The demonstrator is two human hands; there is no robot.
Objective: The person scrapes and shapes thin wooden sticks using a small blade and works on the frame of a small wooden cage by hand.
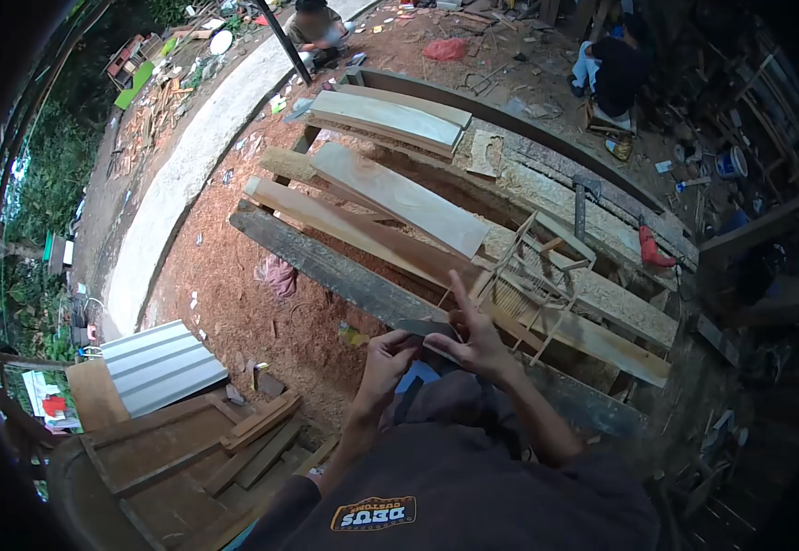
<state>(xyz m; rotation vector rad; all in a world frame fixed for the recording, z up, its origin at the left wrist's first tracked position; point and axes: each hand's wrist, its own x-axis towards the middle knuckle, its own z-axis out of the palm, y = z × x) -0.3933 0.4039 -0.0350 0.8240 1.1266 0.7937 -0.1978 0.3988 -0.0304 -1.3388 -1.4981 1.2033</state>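
My left hand [388, 360] is closed on a dark grey flat piece [425, 327], thumb and fingers pinching its near side. Its exact kind is hard to make out. On its right is my right hand [480, 344], index finger stretched up and thumb reaching left against the piece; the other fingers are partly hidden. Both hands are in front of my body, over the near edge of a workbench of long planks. Just beyond my right hand, a small slatted wooden frame [528, 285] lies across the boards.
Pale planed boards [404, 197] lie along the bench. A hammer [580, 207] and a red-handled tool [652, 246] rest at its right. Wood shavings [234, 285] cover the ground. Corrugated sheet [165, 367] and timber offcuts [262, 427] lie lower left. Two people [318, 28] sit farther back.
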